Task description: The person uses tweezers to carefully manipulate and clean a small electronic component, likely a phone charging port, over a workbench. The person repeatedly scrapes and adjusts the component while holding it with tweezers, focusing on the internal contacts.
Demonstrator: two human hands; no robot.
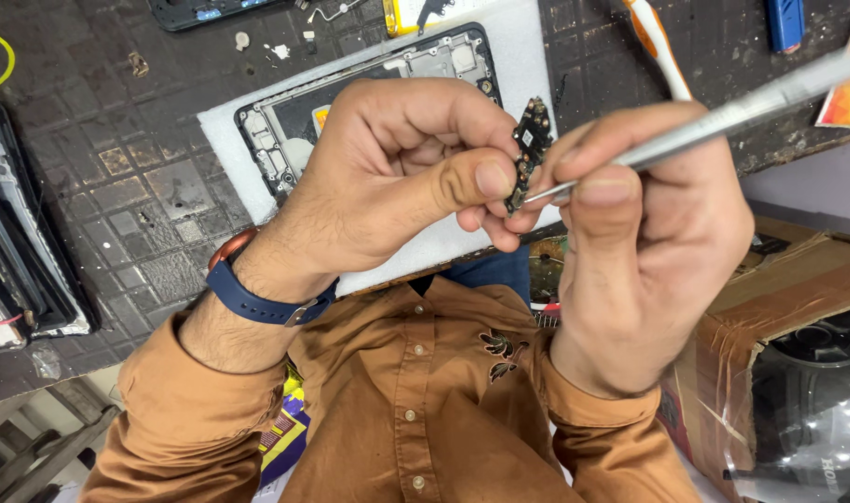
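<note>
While the person looks down over a brown shirt (415,401), the left hand (387,177), a blue watch strap (257,303) on its wrist, has its fingers closed on a small dark circuit board (529,154), held edge-on just right of centre. The right hand (648,233), at about 3 o'clock, has its fingers wrapped narrowly round a slim metal tool (723,116) whose tip touches the board's lower edge.

The risk, as a judgement: the tip could slip and scratch a component or jab the left thumb, since the board is held in the air, not braced. A loosened grip could drop the board.

The board looks thin, black and narrow, with tiny gold contacts.

Farther off, at 12 o'clock, an opened phone frame (350,102) lies on a white mat (527,65) on the dark counter (117,177).
</note>
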